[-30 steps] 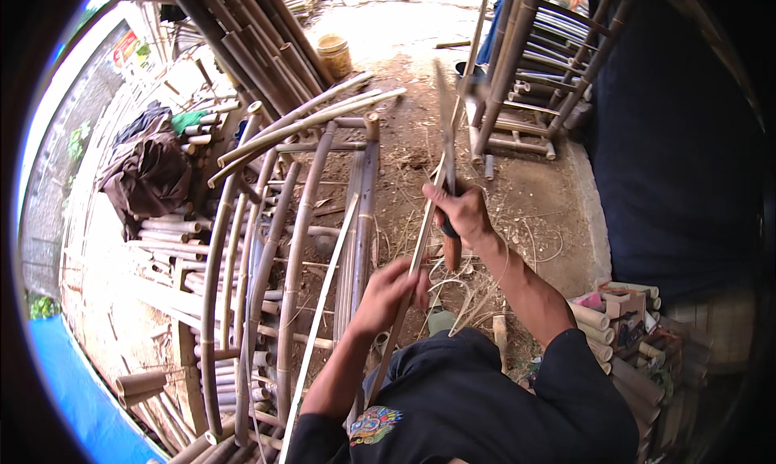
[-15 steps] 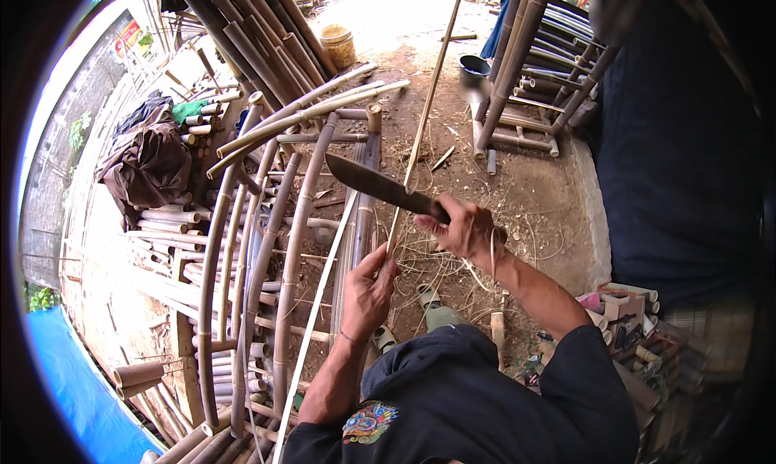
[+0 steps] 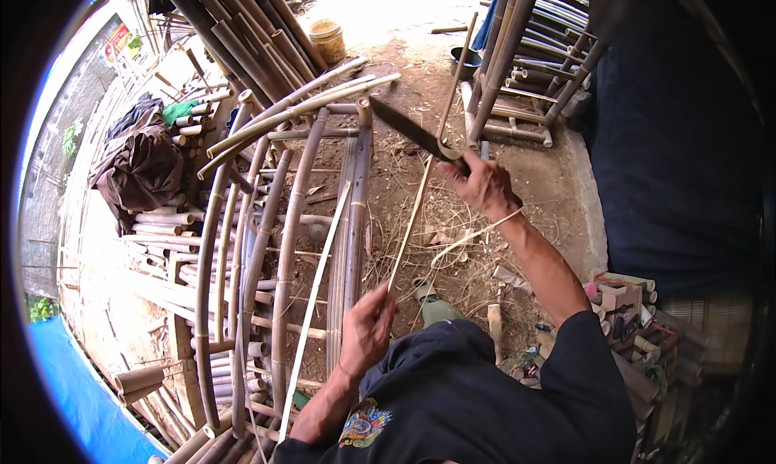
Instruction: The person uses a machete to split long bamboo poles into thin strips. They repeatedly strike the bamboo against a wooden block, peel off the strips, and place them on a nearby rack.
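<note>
A long, thin bamboo strip (image 3: 416, 221) slants away from me, and my left hand (image 3: 368, 328) is closed round its near part. My right hand (image 3: 485, 187) grips the handle of a machete (image 3: 406, 129) farther up. The dark blade lies across the strip, its tip pointing far left. A pale curl of bamboo (image 3: 449, 151) shows where blade and strip meet. Below the right hand, a thin shaving (image 3: 477, 236) loops against my right forearm. Another pale strip (image 3: 318, 298) leans beside a bamboo frame (image 3: 293, 221), left of my left hand.
Shavings (image 3: 440, 213) litter the dirt floor. Bamboo poles (image 3: 166, 229) are stacked at left near a brown cloth (image 3: 141, 169). A yellow bucket (image 3: 327, 42), a black basin (image 3: 465, 61) and a bamboo rack (image 3: 513, 112) stand farther off. Bamboo offcuts (image 3: 638, 359) are heaped at right.
My right hand and the machete have moved farther away along the strip, and the blade tilts more steeply. My left hand has come slightly nearer to me, still on the strip.
</note>
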A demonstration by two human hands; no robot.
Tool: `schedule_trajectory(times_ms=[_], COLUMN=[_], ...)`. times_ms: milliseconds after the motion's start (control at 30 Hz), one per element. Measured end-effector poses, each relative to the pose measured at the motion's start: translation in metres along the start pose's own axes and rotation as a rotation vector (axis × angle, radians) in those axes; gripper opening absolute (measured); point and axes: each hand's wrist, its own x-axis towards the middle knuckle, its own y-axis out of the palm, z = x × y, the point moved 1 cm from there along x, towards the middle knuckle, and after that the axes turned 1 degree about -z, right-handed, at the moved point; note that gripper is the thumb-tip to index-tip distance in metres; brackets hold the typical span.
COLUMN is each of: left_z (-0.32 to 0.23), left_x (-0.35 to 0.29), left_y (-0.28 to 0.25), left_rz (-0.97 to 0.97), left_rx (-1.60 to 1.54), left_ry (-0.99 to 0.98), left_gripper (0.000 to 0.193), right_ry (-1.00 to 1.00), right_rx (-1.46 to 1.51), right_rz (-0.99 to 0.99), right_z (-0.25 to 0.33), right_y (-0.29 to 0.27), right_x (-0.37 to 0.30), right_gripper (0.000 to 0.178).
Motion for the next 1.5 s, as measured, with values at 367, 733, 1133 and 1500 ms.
schedule_trajectory(times_ms=[367,733,1133,1500], left_z=[0.073,0.117,0.066,0.0], left_x=[-0.129,-0.149,-0.042,0.02], left_y=[-0.068,-0.106,-0.043,0.016], left_rz=[0.013,-0.093,-0.031,0.011], left_rx=[0.146,0.444,-0.215,-0.509], left_ry=[-0.124,0.012,-0.342,-0.209], left_gripper=[0.019,0.024,0.026,0.036], right_ry=[-0.012,-0.019,0.072,-0.122], right_rx=[-0.172,-0.195,0.049,0.041], right_rz=[-0.234,-0.094,-0.118,-0.183], right_z=[-0.086,-0.082,-0.023,0.035], right_y=[-0.078,-0.094,-0.055,-0.008], right_x=[0.037,0.022,-0.019,-0.036], right_gripper=[0.068,0.054,0.068,0.068])
